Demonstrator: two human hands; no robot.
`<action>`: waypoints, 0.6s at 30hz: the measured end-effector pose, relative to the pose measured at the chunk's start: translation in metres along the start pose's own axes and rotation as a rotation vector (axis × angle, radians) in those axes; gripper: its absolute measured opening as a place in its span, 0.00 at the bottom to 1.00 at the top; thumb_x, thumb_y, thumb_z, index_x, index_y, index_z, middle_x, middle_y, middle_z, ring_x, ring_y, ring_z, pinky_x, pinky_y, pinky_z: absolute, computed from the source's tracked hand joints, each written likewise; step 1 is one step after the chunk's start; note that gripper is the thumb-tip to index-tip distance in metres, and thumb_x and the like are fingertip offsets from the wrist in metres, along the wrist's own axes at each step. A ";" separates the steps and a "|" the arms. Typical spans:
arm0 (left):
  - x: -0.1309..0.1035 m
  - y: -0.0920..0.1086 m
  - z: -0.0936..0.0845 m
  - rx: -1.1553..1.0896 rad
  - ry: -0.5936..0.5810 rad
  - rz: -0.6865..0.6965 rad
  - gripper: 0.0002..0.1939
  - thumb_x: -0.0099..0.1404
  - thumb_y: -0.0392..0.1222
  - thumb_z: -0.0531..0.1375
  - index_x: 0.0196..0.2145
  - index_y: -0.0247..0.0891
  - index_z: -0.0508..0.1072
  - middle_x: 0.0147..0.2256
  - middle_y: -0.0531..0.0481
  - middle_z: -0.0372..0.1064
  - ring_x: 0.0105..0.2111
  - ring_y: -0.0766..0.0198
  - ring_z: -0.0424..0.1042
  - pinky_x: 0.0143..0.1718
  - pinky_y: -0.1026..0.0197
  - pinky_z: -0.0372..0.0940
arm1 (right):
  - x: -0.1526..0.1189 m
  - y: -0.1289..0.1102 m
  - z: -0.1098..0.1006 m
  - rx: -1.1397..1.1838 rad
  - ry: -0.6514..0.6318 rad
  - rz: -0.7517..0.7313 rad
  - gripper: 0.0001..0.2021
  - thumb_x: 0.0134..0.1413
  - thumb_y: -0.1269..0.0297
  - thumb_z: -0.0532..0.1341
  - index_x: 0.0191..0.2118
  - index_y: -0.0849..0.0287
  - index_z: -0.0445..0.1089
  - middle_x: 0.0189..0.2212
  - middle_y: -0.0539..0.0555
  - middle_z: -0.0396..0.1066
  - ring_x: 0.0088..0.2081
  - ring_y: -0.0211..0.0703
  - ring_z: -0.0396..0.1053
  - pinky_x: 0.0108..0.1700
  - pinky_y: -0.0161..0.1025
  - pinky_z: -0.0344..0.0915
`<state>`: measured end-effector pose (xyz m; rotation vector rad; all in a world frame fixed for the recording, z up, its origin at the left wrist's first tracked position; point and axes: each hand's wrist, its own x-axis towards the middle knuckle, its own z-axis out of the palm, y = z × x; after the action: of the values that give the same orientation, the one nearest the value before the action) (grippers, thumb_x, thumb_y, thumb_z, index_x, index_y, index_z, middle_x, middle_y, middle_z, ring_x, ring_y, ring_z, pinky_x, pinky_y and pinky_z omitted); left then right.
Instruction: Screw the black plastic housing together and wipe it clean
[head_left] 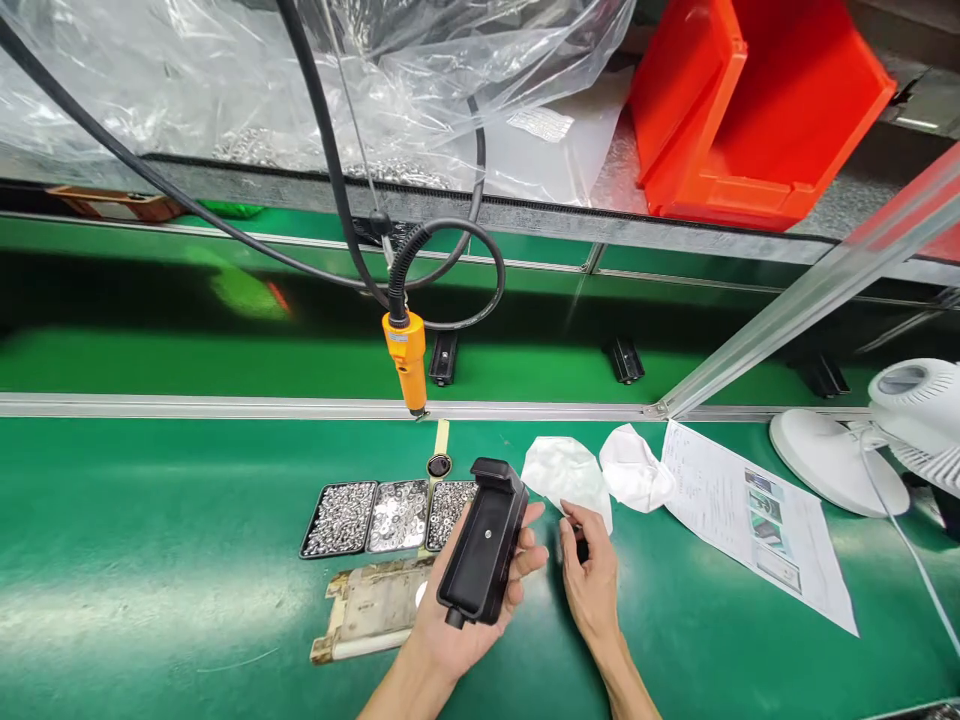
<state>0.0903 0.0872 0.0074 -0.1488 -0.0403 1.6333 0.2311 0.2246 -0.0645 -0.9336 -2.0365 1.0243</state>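
A black rectangular housing [480,555] lies tilted across the palm of my left hand [442,635], its hollow side up and my fingers curled round its right edge. A small metal screw head or hole shows in its floor, and a short stub sticks out at its lower end. My right hand [594,590] is just to the right, apart from the housing, thumb and fingers bent round a small black piece [582,549] that is mostly hidden. Behind the left hand, three small trays [339,520] hold shiny metal hardware. A worn flat board [375,605] lies partly beneath that hand.
An orange electric screwdriver [407,362] hangs from a cable above the bench. White cloths [570,475], a printed sheet [765,530] and a white fan [911,400] stand rightward. Black housings [443,358] lie beyond the metal rail. A red bin [757,120] sits on the shelf.
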 end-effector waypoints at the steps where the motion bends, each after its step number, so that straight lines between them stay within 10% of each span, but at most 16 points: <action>1: -0.001 0.001 -0.002 -0.019 -0.011 -0.013 0.34 0.78 0.53 0.49 0.70 0.25 0.50 0.48 0.37 0.74 0.50 0.53 0.77 0.42 0.63 0.76 | -0.001 0.000 0.001 0.003 0.000 -0.006 0.15 0.70 0.58 0.55 0.55 0.55 0.70 0.48 0.58 0.72 0.45 0.45 0.70 0.47 0.43 0.69; 6: -0.007 -0.005 -0.004 -0.040 0.003 0.003 0.32 0.80 0.44 0.45 0.73 0.29 0.36 0.45 0.41 0.72 0.46 0.60 0.79 0.44 0.68 0.75 | -0.003 0.002 0.004 -0.004 0.007 -0.046 0.13 0.70 0.59 0.56 0.54 0.54 0.70 0.46 0.56 0.72 0.46 0.46 0.71 0.49 0.44 0.69; 13: -0.045 0.025 0.007 0.204 -0.209 0.137 0.28 0.77 0.52 0.51 0.66 0.31 0.61 0.33 0.48 0.69 0.20 0.66 0.73 0.15 0.67 0.70 | -0.007 0.005 0.004 -0.017 -0.006 -0.101 0.12 0.70 0.62 0.55 0.54 0.51 0.70 0.48 0.56 0.71 0.50 0.48 0.71 0.50 0.44 0.69; 15: -0.074 0.052 0.016 0.331 -0.145 0.351 0.31 0.69 0.47 0.62 0.66 0.38 0.61 0.35 0.48 0.70 0.20 0.68 0.72 0.14 0.71 0.68 | -0.008 0.007 0.004 -0.011 0.003 -0.104 0.12 0.70 0.63 0.55 0.54 0.51 0.70 0.48 0.56 0.71 0.50 0.48 0.71 0.50 0.44 0.69; 18: -0.114 0.090 0.041 0.565 0.287 0.757 0.36 0.58 0.46 0.71 0.62 0.45 0.65 0.37 0.50 0.72 0.28 0.64 0.74 0.26 0.63 0.77 | -0.008 0.007 0.005 0.004 0.005 -0.110 0.12 0.70 0.63 0.55 0.53 0.51 0.71 0.47 0.56 0.72 0.49 0.48 0.72 0.50 0.44 0.69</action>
<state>0.0035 -0.0297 0.0455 0.0508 0.7739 2.2849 0.2329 0.2196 -0.0752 -0.8118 -2.0568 0.9658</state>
